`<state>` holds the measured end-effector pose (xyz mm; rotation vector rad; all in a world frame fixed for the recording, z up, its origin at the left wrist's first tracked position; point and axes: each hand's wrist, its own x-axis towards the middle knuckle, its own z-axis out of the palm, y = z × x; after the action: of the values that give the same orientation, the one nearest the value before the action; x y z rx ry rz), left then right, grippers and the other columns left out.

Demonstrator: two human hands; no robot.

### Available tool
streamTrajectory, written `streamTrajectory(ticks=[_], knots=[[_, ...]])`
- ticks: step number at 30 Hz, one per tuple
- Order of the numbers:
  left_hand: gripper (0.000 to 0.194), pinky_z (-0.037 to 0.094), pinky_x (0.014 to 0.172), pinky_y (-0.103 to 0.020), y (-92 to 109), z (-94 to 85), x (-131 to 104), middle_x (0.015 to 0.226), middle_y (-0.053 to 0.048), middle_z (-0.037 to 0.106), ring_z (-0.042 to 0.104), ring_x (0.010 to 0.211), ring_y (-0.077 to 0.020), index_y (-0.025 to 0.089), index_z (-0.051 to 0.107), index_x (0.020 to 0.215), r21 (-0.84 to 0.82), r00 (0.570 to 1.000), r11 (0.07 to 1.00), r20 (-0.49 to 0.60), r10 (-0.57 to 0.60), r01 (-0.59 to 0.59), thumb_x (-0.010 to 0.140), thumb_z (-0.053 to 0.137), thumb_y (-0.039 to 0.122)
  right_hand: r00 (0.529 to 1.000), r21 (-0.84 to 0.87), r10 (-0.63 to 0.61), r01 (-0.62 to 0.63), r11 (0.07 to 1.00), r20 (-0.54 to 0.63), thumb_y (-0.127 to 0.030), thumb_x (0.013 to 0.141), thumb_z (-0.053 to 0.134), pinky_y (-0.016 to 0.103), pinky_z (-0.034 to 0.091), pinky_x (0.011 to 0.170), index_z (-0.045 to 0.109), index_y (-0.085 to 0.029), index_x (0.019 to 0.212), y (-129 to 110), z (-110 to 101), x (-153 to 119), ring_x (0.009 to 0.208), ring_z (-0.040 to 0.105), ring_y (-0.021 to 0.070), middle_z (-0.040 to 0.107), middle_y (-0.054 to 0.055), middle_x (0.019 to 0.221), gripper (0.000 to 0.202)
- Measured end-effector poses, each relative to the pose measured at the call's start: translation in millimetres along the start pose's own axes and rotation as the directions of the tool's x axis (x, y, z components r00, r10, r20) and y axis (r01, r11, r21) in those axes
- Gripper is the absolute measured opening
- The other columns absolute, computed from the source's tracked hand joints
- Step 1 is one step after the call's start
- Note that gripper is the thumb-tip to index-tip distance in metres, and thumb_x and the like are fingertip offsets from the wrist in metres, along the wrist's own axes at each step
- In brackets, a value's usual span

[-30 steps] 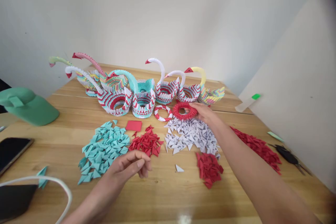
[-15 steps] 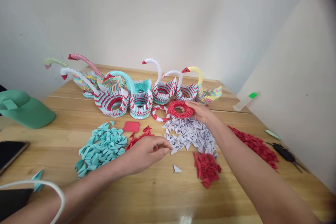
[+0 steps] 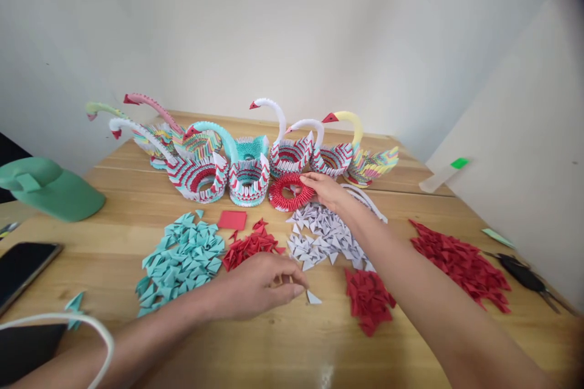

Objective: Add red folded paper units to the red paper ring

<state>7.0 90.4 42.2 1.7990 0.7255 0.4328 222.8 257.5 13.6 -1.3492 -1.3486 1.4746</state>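
Observation:
My right hand (image 3: 323, 189) is closed on the edge of a red ring of folded paper pieces (image 3: 277, 194), held just in front of the paper swans. My left hand (image 3: 267, 282) holds nothing; its fingers are loosely curled with a gap before the thumb. Its fingertips are right beside a single white folded paper triangle (image 3: 314, 298) on the table. Beyond that hand is a pile of red paper triangles (image 3: 250, 248), with turquoise triangles (image 3: 182, 258) to its left. White triangles (image 3: 322, 237) are heaped below my right hand.
Several paper swans (image 3: 198, 177) stand at the back. Two more red piles (image 3: 368, 301) (image 3: 460, 264) lie to the right, near black-handled scissors (image 3: 522, 272). A red paper square (image 3: 232, 219), a green cap (image 3: 55, 191) and a phone (image 3: 25, 267) are on the left.
My right hand has moved left with the red ring, which now covers the place of the red-and-white ring. My left hand has come down beside the lone white triangle. The view shifted slightly.

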Motion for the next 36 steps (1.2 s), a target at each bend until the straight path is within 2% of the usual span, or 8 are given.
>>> streamTrajectory(ticks=[5, 11, 17, 19, 22, 26, 30, 36], knots=[[0.028, 0.047, 0.078, -0.026, -2.4, -1.2, -1.7, 0.096, -0.006, 0.072, 0.063, 0.087, -0.0191, 0.02, 0.073, 0.103, 0.021, 1.0, 1.0, 0.01, 0.007, -0.008, 0.095, 0.051, 0.035, 0.995, -0.205, -0.086, 0.074, 0.976, -0.046, -0.038, 0.087, 0.065, 0.025, 0.055, 0.065, 0.067, -0.02, 0.094, 4.7, 7.5, 6.0, 0.072, 0.065, 0.0137, 0.072, 0.001, 0.085, 0.02], [0.028, 0.045, 0.072, -0.024, 1.5, -7.1, -3.4, 0.089, -0.005, 0.07, 0.06, 0.08, -0.0172, 0.018, 0.072, 0.101, 0.029, 1.0, 1.0, -0.011, -0.006, 0.006, 0.095, 0.05, 0.033, 0.981, -0.487, -0.186, 0.132, 0.863, -0.063, -0.036, 0.091, 0.065, 0.038, 0.053, 0.087, 0.067, -0.016, 0.094, 3.9, 7.3, 14.3, 0.091, 0.065, 0.0171, 0.07, 0.004, 0.1, 0.021], [0.024, 0.045, 0.071, -0.025, 2.0, -13.1, -4.3, 0.087, -0.004, 0.07, 0.061, 0.079, -0.0173, 0.019, 0.072, 0.096, 0.023, 0.997, 1.0, -0.073, 0.019, -0.017, 0.092, 0.052, 0.031, 0.98, -0.578, -0.197, 0.144, 0.803, -0.03, -0.037, 0.096, 0.058, 0.041, 0.053, 0.092, 0.065, -0.018, 0.11, 3.1, 1.8, 17.3, 0.103, 0.063, 0.0197, 0.065, 0.007, 0.118, 0.024], [0.021, 0.046, 0.071, -0.025, -4.2, -15.6, -2.3, 0.086, -0.002, 0.071, 0.062, 0.078, -0.0177, 0.02, 0.074, 0.096, -0.046, 0.991, 0.998, -0.128, -0.039, 0.033, 0.089, 0.058, 0.032, 0.98, -0.572, -0.195, 0.146, 0.807, -0.026, -0.037, 0.096, 0.059, 0.042, 0.054, 0.091, 0.063, -0.018, 0.114, 3.6, -2.1, 19.3, 0.104, 0.063, 0.0204, 0.064, 0.007, 0.12, 0.026], [0.024, 0.049, 0.079, -0.03, -19.4, -23.0, 4.5, 0.092, -0.004, 0.075, 0.066, 0.086, -0.0215, 0.02, 0.076, 0.097, -0.326, 0.934, 0.935, -0.27, -0.234, 0.14, 0.078, 0.072, 0.034, 0.984, -0.534, -0.178, 0.133, 0.835, -0.033, -0.037, 0.095, 0.059, 0.041, 0.055, 0.088, 0.062, -0.017, 0.115, 5.2, -10.4, 22.9, 0.102, 0.064, 0.0206, 0.064, 0.007, 0.119, 0.028], [0.044, 0.046, 0.099, -0.039, -38.6, -36.2, 18.3, 0.121, -0.009, 0.07, 0.062, 0.114, -0.0263, 0.018, 0.068, 0.12, -0.48, 0.848, 0.871, -0.415, -0.329, 0.103, 0.08, 0.068, 0.035, 0.992, -0.453, -0.12, 0.087, 0.887, -0.044, -0.036, 0.096, 0.059, 0.036, 0.057, 0.08, 0.062, -0.017, 0.114, 8.4, -21.0, 24.1, 0.093, 0.065, 0.0173, 0.065, 0.006, 0.112, 0.026], [0.056, 0.042, 0.108, -0.04, -45.0, -40.7, 34.9, 0.143, -0.014, 0.054, 0.053, 0.129, -0.0271, 0.014, 0.057, 0.135, -0.583, 0.799, 0.811, -0.468, -0.377, 0.042, 0.082, 0.066, 0.032, 0.996, -0.42, -0.089, 0.069, 0.905, -0.028, -0.035, 0.096, 0.059, 0.034, 0.058, 0.076, 0.063, -0.016, 0.111, 10.8, -23.5, 21.2, 0.088, 0.066, 0.0159, 0.066, 0.006, 0.108, 0.025], [0.057, 0.04, 0.11, -0.038, -41.5, -38.1, 56.2, 0.146, -0.016, 0.05, 0.05, 0.133, -0.027, 0.014, 0.054, 0.137, -0.658, 0.767, 0.753, -0.481, -0.424, 0.003, 0.082, 0.065, 0.021, 0.992, -0.506, -0.129, 0.112, 0.856, 0.002, -0.038, 0.096, 0.058, 0.036, 0.057, 0.081, 0.064, -0.016, 0.11, 10.5, -16.5, 23.6, 0.093, 0.065, 0.0182, 0.066, 0.005, 0.111, 0.026]])
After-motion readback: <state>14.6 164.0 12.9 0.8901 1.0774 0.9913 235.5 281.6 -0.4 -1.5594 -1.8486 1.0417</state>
